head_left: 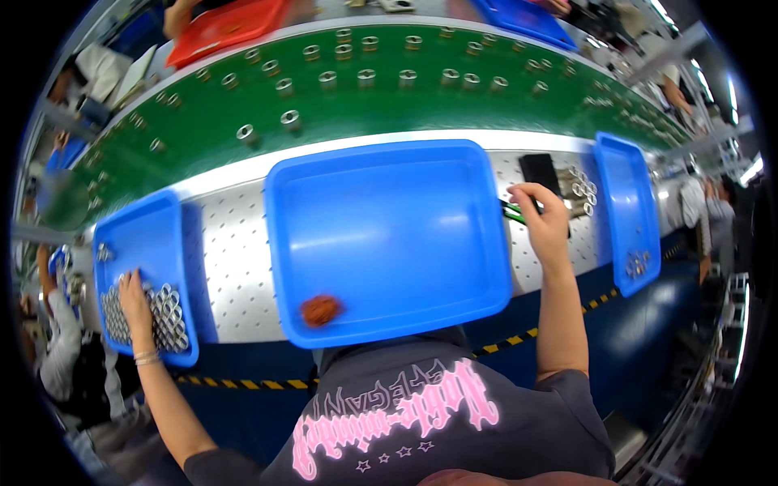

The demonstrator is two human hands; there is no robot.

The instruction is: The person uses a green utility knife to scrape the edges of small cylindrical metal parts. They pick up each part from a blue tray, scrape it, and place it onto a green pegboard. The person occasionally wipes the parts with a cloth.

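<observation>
My left hand (136, 306) is in the left blue tray (166, 217), its fingers stretched over many short metal rings (168, 316) packed together; no ring shows lifted. A few loose metal pieces (104, 252) lie near that tray's far left corner. On the other side, my right hand (545, 217) is closed, fingers curled around a slim green-and-black tool (512, 212) that sticks out at the large tray's right edge. The tool's kind is partly hidden by the hand. Between my arms sits a large blue tray (389, 235) with a reddish-brown tangled clump (321, 310) at its near left.
A black box-like object (540, 172) and several metal cylinders (580, 190) stand beyond and beside my right hand. Another blue tray (628, 202) at right holds small metal parts (637, 264). Metal rings dot the green belt (348, 109) ahead; a red tray (227, 31) lies across it.
</observation>
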